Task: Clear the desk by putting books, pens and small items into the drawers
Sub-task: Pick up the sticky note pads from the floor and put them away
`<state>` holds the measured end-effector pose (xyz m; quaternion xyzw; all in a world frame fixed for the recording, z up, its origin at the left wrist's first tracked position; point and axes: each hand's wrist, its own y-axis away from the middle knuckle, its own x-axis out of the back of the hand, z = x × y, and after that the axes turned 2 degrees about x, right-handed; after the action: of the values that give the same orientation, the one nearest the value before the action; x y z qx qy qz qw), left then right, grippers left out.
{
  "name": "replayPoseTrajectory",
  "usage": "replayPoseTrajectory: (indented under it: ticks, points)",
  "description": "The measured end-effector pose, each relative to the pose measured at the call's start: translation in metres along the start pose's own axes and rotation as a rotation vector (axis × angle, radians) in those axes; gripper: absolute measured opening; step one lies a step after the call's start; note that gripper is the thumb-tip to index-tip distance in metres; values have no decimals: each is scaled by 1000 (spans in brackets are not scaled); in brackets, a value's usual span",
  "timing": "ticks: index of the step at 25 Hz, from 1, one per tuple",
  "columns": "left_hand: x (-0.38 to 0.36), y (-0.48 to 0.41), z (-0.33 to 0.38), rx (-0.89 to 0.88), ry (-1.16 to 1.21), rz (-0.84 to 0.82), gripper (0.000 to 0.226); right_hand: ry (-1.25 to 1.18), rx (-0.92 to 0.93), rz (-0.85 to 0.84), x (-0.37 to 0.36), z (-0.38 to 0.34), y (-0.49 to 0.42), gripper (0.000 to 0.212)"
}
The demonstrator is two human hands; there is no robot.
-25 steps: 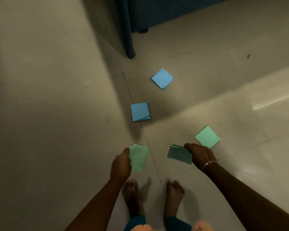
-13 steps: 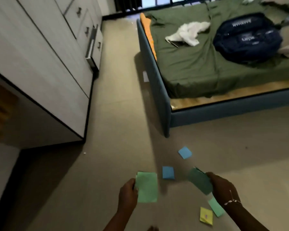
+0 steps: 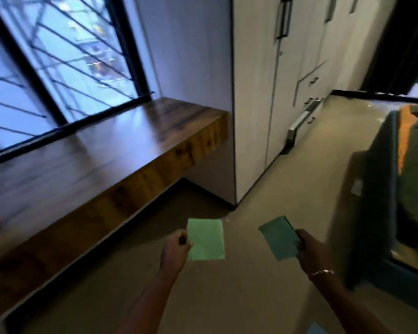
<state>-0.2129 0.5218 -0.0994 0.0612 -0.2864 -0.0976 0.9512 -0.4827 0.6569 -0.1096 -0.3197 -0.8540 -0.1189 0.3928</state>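
My left hand (image 3: pixel 175 251) pinches a light green sticky-note pad (image 3: pixel 206 239) by its left edge, held flat in front of me. My right hand (image 3: pixel 310 250) grips a darker green sticky-note pad (image 3: pixel 279 238) by its right edge. Both pads hang over the floor, just off the front edge of the wooden desk (image 3: pixel 87 153), whose top shows nothing on it. A drawer (image 3: pixel 302 122) stands pulled out low in the white wardrobe (image 3: pixel 256 92) beyond the desk's end.
A barred window (image 3: pixel 53 59) runs behind the desk. A bed (image 3: pixel 405 177) with a green sheet stands at the right, leaving a floor aisle between it and the wardrobe. A blue note (image 3: pixel 315 330) lies on the floor at the bottom right.
My view has swung up from the floor notes and left to the desk and wardrobe. Both hands have kept hold of their green pads and risen with me.
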Motion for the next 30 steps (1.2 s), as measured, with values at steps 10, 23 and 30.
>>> replayPoseTrajectory:
  ticks: [10, 23, 30]
  points:
    - [277, 2, -110, 187, 180, 584, 25, -242, 414, -358, -168, -308, 28, 28]
    - [572, 74, -293, 610, -80, 974, 45, -288, 404, -1099, -410, -582, 197, 39]
    - [521, 82, -318, 496, -658, 523, 68, 399, 1504, -923, -443, -582, 254, 90]
